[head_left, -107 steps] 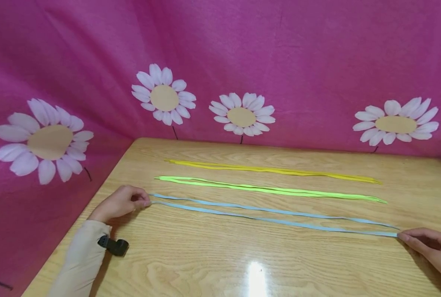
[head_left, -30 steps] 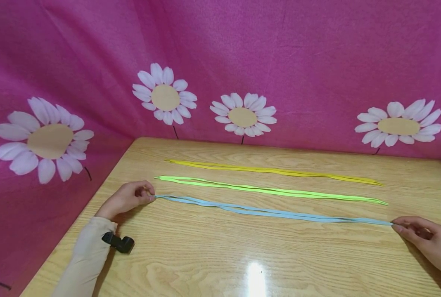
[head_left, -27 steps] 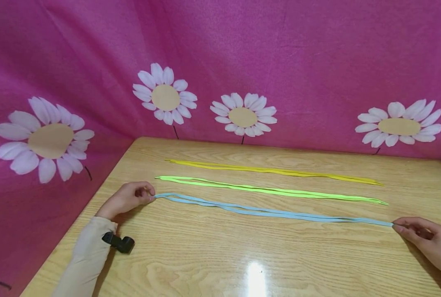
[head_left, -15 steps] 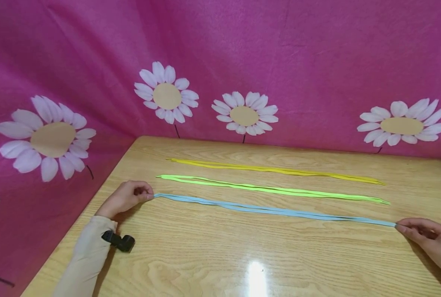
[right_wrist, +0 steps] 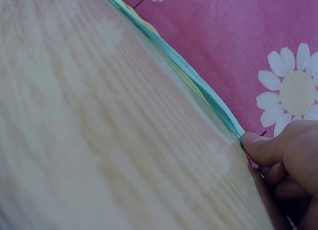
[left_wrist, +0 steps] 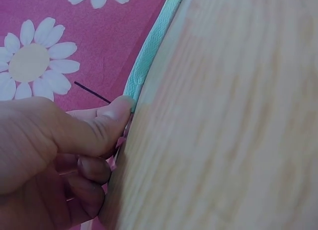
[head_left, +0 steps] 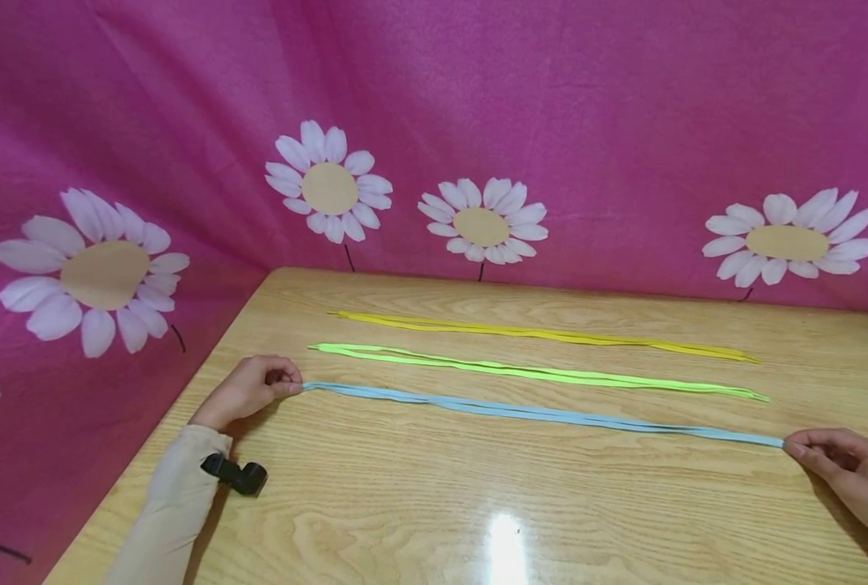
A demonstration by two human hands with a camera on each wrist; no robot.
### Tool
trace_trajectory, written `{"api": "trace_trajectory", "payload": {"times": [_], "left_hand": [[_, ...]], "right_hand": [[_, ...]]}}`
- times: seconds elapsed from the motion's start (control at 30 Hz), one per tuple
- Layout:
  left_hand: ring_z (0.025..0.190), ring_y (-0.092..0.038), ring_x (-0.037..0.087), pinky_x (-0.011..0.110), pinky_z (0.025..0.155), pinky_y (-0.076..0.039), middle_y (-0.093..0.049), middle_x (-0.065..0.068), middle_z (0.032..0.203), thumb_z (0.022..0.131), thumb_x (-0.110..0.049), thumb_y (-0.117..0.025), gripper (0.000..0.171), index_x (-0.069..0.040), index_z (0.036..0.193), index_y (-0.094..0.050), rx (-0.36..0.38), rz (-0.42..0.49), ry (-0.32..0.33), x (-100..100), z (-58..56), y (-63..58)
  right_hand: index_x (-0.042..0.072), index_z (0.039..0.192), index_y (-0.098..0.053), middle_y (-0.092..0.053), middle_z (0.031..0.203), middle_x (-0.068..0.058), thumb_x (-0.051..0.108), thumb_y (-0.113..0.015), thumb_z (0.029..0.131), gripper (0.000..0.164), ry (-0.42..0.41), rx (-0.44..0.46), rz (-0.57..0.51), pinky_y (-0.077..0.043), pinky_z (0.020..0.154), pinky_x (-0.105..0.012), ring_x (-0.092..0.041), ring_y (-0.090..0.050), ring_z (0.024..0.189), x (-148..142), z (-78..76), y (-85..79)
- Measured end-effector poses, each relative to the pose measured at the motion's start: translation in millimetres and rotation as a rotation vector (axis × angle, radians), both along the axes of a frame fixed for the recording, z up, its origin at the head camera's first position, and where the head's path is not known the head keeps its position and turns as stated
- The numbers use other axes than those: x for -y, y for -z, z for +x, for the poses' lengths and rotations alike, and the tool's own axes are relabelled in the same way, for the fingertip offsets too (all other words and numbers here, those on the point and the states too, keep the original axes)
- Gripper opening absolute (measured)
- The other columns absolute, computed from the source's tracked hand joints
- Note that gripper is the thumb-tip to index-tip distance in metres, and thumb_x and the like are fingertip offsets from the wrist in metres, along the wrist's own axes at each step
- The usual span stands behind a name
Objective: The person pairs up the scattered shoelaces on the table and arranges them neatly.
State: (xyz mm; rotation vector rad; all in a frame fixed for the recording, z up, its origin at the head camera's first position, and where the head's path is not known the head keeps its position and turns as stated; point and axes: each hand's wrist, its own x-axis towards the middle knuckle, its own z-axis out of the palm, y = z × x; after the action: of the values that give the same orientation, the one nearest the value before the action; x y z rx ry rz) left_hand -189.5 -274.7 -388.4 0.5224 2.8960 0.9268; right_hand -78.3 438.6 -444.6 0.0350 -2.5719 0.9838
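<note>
A light blue shoelace (head_left: 522,411), doubled into two close strands, stretches across the table between my hands. My left hand (head_left: 249,392) pinches its left end between thumb and forefinger; the left wrist view shows the thumb pressed on the flat lace (left_wrist: 149,58). At the other end my right hand (head_left: 851,475) pinches the lace, and the right wrist view shows the strands (right_wrist: 198,83) running into those fingertips. The tips are hidden in both grips. Just behind lies a doubled neon green shoelace (head_left: 551,374), and farther back a doubled yellow shoelace (head_left: 536,333), both roughly parallel to the blue one.
The wood-grain table (head_left: 375,504) meets a magenta cloth (head_left: 588,97) with printed daisies at its back and left edges. A black wrist device (head_left: 236,474) sits on the left sleeve. Light glares off the table's front middle.
The blue lace's two strands, wide apart at first, now lie close together. Over the last second my right hand has shifted slightly right and the lace has straightened. The green and yellow laces stay put.
</note>
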Motion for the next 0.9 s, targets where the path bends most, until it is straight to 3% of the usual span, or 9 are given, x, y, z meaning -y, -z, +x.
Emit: {"api": "trace_trajectory", "payload": {"times": [0.37, 0.5, 0.63, 0.77, 0.9], "left_hand": [[0.072, -0.051, 0.014, 0.025, 0.065, -0.042, -0.060, -0.001, 0.076, 0.086, -0.010, -0.072, 0.006, -0.007, 0.085, -0.068, 0.037, 0.031, -0.016, -3.6, 1.3, -4.2], [0.072, -0.051, 0.015, 0.024, 0.065, -0.042, -0.060, 0.001, 0.078, 0.084, -0.013, -0.075, 0.012, -0.006, 0.088, -0.067, 0.061, 0.052, -0.014, -5.1, 2.2, -5.4], [0.072, -0.050, 0.015, 0.025, 0.064, -0.041, -0.061, 0.001, 0.078, 0.083, -0.012, -0.076, 0.011, -0.006, 0.088, -0.068, 0.061, 0.066, -0.006, -6.2, 2.2, -5.1], [0.072, -0.050, 0.013, 0.025, 0.065, -0.042, -0.062, 0.000, 0.079, 0.084, -0.009, -0.075, 0.006, -0.007, 0.086, -0.070, 0.037, 0.056, 0.012, -7.8, 1.5, -4.0], [0.072, -0.049, 0.013, 0.025, 0.065, -0.041, -0.061, 0.000, 0.080, 0.084, -0.006, -0.073, 0.004, -0.006, 0.085, -0.069, 0.026, 0.041, 0.024, -9.3, 1.5, -3.0]], "right_hand": [[0.039, 0.084, -0.065, -0.055, 0.076, 0.036, -0.002, -0.065, 0.089, 0.041, 0.015, -0.013, -0.087, -0.036, 0.054, -0.009, 0.009, -0.046, 0.062, -0.5, -2.3, 2.1], [0.029, 0.100, -0.071, -0.057, 0.084, 0.031, -0.008, -0.066, 0.086, 0.040, -0.040, -0.033, -0.162, -0.038, 0.058, -0.006, 0.009, -0.048, 0.070, -0.1, -2.2, 2.4], [0.022, 0.106, -0.073, -0.052, 0.095, 0.036, -0.001, -0.067, 0.088, 0.030, -0.023, -0.012, -0.077, -0.036, 0.058, -0.009, 0.007, -0.043, 0.074, 0.2, -1.2, 1.0], [0.027, 0.097, -0.074, -0.049, 0.093, 0.039, 0.004, -0.066, 0.091, 0.025, 0.008, -0.010, -0.023, -0.033, 0.054, -0.016, 0.005, -0.039, 0.073, 1.1, -1.5, -0.6], [0.027, 0.087, -0.072, -0.047, 0.091, 0.040, 0.003, -0.067, 0.089, 0.025, 0.001, -0.026, 0.013, -0.033, 0.055, -0.010, 0.012, -0.039, 0.074, 2.4, -2.1, -0.9]]}}
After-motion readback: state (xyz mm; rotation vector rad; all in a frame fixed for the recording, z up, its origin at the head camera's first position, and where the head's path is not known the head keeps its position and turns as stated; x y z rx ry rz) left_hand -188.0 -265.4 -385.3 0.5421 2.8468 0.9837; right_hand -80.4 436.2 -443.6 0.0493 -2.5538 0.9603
